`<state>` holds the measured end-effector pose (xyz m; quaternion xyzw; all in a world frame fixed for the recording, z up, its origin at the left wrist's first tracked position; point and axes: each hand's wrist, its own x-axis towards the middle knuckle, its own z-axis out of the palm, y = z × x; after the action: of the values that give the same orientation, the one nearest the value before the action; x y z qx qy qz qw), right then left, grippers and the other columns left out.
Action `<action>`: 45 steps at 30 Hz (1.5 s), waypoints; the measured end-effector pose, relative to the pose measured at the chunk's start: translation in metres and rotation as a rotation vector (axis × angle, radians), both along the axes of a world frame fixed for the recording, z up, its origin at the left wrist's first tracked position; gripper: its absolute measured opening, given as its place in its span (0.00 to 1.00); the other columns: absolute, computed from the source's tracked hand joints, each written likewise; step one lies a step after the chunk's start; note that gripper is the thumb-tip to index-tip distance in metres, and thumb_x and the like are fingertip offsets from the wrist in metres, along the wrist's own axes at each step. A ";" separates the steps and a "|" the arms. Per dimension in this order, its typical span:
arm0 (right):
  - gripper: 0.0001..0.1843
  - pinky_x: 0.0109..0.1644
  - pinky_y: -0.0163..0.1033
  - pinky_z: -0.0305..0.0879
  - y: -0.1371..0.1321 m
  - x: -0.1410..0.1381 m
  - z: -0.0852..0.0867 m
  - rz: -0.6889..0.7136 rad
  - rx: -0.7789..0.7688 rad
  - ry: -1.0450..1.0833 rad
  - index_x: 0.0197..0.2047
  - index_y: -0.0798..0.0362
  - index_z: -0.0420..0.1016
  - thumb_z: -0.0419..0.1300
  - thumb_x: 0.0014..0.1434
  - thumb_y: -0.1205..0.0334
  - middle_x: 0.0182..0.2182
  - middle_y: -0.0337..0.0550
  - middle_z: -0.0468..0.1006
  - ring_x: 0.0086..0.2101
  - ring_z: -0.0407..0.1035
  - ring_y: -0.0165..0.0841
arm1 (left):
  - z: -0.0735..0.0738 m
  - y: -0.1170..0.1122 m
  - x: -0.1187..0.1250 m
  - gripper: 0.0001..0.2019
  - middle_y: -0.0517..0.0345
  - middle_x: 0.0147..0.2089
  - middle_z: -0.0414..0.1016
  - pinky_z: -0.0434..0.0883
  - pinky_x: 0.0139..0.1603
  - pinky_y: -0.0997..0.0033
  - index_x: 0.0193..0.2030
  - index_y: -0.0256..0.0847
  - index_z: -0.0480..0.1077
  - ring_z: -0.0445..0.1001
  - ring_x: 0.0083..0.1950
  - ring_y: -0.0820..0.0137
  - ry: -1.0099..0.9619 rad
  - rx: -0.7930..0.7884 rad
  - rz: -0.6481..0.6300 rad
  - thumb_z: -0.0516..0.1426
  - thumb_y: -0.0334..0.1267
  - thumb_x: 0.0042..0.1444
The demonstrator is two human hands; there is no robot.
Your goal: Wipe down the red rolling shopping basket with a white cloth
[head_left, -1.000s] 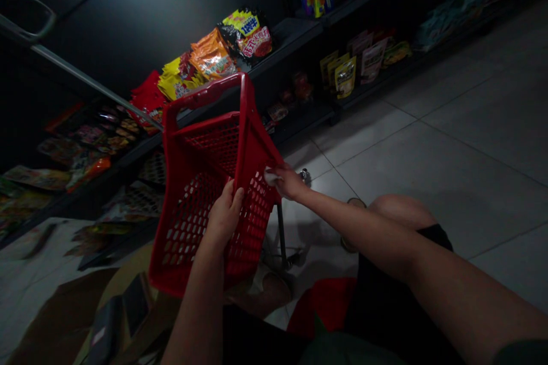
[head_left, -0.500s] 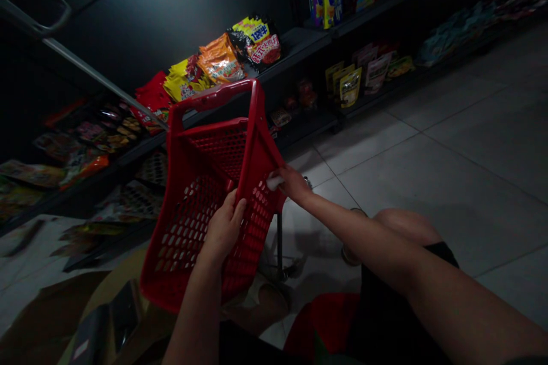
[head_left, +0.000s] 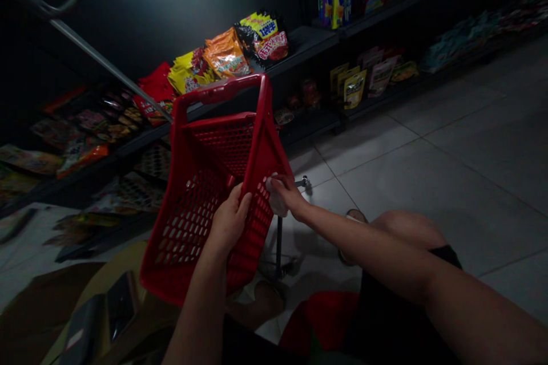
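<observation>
A red plastic shopping basket [head_left: 180, 125] with perforated walls stands tilted in front of me, on a metal frame with small wheels. My left hand [head_left: 230, 219] is closed over the rim of its near side, thumb on top. Against the outside of the right wall is my right hand [head_left: 291, 197], its fingers pressed on a white cloth or tissue [head_left: 278, 203] that hangs below them. A long metal handle [head_left: 109, 65] runs from behind the basket toward the upper left.
Dark shelves [head_left: 310, 45] with bagged snacks [head_left: 226, 54] run behind the basket. Two phone-like dark devices [head_left: 122, 303] lie on a round yellowish surface [head_left: 68, 331] at lower left. Pale floor tiles [head_left: 449, 165] spread to the right. My knee [head_left: 402, 225] is at lower right.
My right hand has shifted slightly down and the white cloth now shows more, hanging beneath the fingers. The left hand keeps its grip on the rim. The view has moved a little.
</observation>
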<state>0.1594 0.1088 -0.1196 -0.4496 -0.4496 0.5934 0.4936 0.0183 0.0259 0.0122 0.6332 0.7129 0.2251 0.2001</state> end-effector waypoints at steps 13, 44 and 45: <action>0.09 0.60 0.42 0.61 0.035 0.028 -0.001 0.267 0.696 -0.573 0.44 0.51 0.80 0.60 0.61 0.67 0.52 0.46 0.76 0.54 0.67 0.38 | 0.002 0.000 0.003 0.23 0.50 0.55 0.78 0.69 0.59 0.57 0.64 0.44 0.65 0.76 0.56 0.58 0.039 -0.004 0.027 0.48 0.48 0.65; 0.19 0.51 0.42 0.66 0.035 0.038 -0.025 0.076 0.244 -0.508 0.48 0.53 0.77 0.65 0.51 0.66 0.45 0.43 0.79 0.43 0.72 0.37 | -0.006 -0.004 -0.003 0.23 0.54 0.54 0.79 0.70 0.59 0.62 0.63 0.45 0.67 0.76 0.55 0.63 -0.110 0.030 0.016 0.51 0.47 0.63; 0.19 0.51 0.42 0.67 0.032 0.037 -0.024 0.074 0.214 -0.522 0.49 0.53 0.77 0.65 0.52 0.65 0.45 0.44 0.79 0.43 0.72 0.37 | -0.007 -0.004 -0.004 0.23 0.54 0.54 0.79 0.70 0.59 0.62 0.63 0.44 0.67 0.76 0.55 0.62 -0.117 0.034 0.015 0.52 0.47 0.63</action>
<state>0.1965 0.1412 -0.1439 -0.5157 -0.6377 0.4242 0.3840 0.0144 0.0218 0.0052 0.6171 0.7007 0.2752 0.2289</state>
